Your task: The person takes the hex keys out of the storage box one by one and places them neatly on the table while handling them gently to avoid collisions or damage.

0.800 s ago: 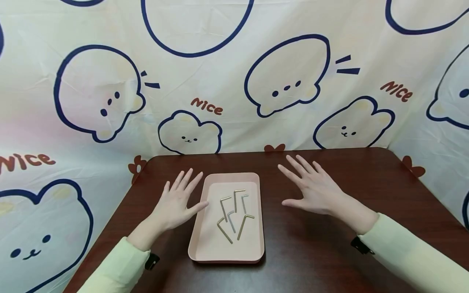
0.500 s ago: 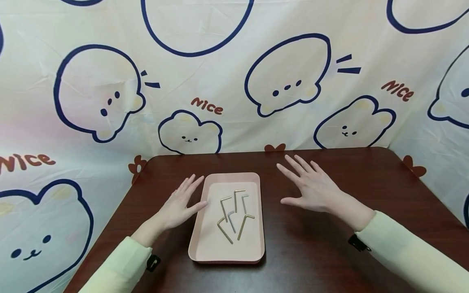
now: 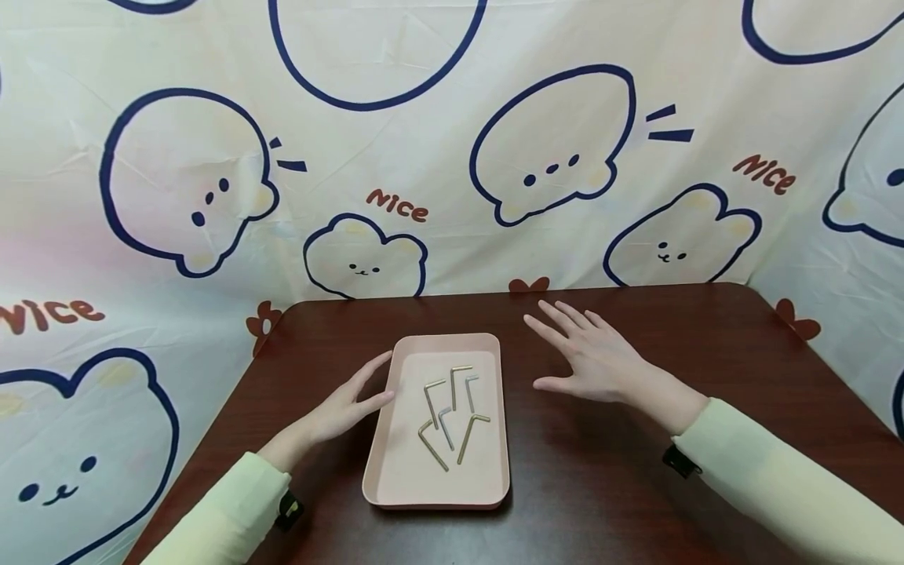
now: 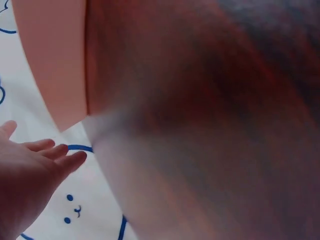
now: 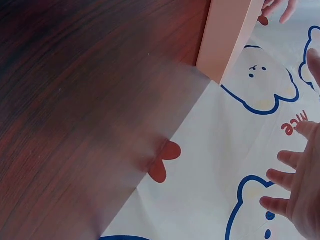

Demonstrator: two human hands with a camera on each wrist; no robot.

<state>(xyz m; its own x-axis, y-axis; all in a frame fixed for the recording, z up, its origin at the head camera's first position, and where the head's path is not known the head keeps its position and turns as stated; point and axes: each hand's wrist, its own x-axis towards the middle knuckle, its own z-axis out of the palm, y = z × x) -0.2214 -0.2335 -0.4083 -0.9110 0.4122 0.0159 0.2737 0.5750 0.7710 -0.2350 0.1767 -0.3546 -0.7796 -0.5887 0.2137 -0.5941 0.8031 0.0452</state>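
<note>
Right hand (image 3: pixel 596 357) drifted left, left hand (image 3: pixel 339 410) beside pink plastic tray (image 3: pixel 417 488); both relaxed, six gold/silver L-shaped metal rods (image 3: pixel 453 391) untouched mid-frame.

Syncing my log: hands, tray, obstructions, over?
Left hand at pink tray, contact unclear. Right hand open, empty, right of tray. Six hex keys inside, uncovered.

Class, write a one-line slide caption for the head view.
Left hand and right hand flank a pale pink tray of six bent metal rods.
</note>
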